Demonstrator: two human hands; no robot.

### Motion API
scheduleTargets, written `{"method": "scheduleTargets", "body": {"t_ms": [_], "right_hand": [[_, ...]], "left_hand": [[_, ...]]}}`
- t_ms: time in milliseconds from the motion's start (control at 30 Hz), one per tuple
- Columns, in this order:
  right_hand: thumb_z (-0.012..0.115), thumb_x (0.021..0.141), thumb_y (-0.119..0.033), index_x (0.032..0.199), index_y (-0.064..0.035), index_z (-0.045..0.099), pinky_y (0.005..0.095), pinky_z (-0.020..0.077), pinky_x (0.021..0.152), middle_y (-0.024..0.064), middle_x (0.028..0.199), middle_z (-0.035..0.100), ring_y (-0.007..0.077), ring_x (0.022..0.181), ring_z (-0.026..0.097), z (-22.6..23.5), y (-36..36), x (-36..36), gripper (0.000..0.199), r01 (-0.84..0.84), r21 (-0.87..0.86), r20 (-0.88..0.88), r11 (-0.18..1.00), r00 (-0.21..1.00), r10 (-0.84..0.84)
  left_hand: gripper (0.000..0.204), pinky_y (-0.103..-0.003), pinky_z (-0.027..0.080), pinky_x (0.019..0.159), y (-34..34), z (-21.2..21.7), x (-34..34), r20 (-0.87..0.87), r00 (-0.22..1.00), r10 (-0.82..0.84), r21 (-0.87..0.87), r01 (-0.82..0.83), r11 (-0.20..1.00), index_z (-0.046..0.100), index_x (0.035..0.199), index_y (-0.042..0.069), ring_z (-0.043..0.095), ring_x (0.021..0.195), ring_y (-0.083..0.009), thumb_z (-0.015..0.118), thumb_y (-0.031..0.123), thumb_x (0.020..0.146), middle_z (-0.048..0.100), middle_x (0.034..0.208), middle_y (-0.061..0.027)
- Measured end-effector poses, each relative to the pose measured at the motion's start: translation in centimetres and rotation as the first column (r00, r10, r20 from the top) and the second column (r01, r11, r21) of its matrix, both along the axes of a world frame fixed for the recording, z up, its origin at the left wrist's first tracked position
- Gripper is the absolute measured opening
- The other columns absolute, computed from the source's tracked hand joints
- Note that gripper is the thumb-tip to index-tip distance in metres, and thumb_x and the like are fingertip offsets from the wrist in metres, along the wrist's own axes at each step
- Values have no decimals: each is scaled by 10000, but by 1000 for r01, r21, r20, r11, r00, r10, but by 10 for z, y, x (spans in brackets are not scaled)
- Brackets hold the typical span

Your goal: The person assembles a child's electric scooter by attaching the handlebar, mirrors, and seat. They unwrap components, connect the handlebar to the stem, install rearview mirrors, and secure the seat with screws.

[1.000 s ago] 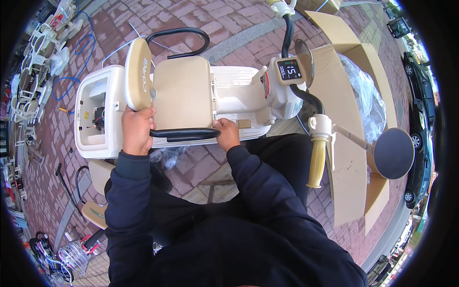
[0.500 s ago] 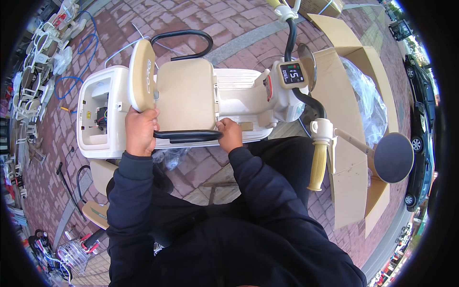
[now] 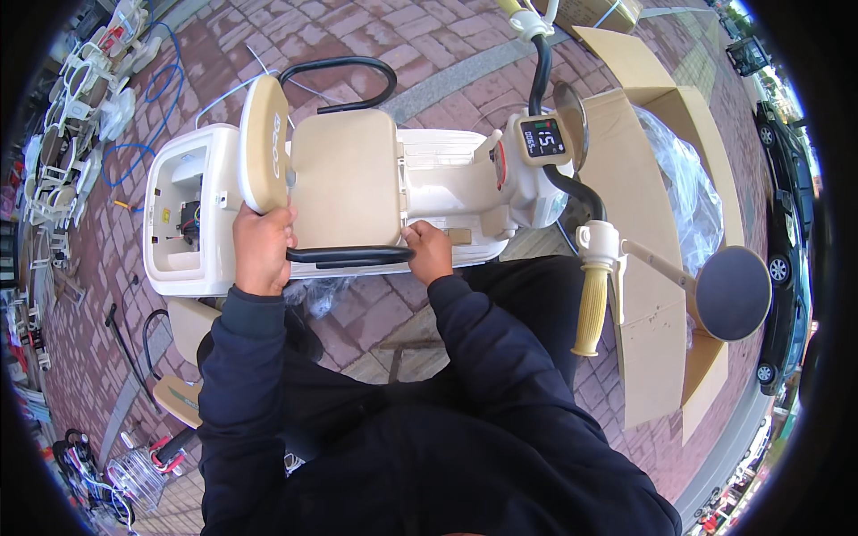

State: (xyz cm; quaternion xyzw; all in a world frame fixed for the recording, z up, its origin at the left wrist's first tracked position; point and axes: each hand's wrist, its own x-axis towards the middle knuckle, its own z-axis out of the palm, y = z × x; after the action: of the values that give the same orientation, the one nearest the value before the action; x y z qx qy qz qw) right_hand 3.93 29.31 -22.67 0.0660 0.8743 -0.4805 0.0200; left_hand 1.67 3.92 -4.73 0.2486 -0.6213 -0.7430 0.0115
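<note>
A white electric scooter (image 3: 447, 196) stands crosswise in front of me, with a beige seat (image 3: 347, 179) and an upright beige backrest (image 3: 264, 143). Along the seat's near side runs a black armrest (image 3: 353, 256). My left hand (image 3: 263, 248) is closed round its rear end, up against the backrest's lower corner. At the front end, my right hand (image 3: 431, 250) grips the armrest with thumb and fingers beside the seat's front corner. Fingers hide both ends of the bar. The far armrest (image 3: 357, 61) sticks out on the other side.
Behind the backrest is an open white rear box (image 3: 179, 210) with wiring inside. To the right are the handlebar grip (image 3: 592, 308), a round mirror (image 3: 733, 295) and an open cardboard box (image 3: 657, 339) with clear plastic. A blue hose (image 3: 143, 152) lies on the brick paving.
</note>
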Motion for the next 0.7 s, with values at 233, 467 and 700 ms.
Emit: {"method": "scheduleTargets", "body": {"t_ms": [233,467,700], "right_hand": [[670,1041,-250,931,-2,699,493,525,712,245,824,691,468,800,675,-1,-3,1,273,9,0,-94,1000,996,-9],[695,1038,-230,909,-6,671,500,523,705,244,807,682,469,793,669,-7,-10,7,260,47,65,-145,997,989,-37],[726,1001,-279,887,15,691,490,537,749,230,832,711,433,793,680,-13,-9,4,318,162,-146,74,976,985,-153]], "left_hand": [[276,-253,422,495,-4,-3,-2,-7,1000,2,2,-2,1000,627,1156,-41,501,596,-93,615,-65,881,639,890,-71],[303,-255,423,494,6,5,-1,-46,999,9,17,-8,1000,604,1194,-41,499,593,-94,625,-50,892,617,867,-59],[342,-263,439,496,18,10,1,-116,993,-20,-75,11,997,581,1230,-46,501,576,-96,641,-43,893,604,849,-53]]}}
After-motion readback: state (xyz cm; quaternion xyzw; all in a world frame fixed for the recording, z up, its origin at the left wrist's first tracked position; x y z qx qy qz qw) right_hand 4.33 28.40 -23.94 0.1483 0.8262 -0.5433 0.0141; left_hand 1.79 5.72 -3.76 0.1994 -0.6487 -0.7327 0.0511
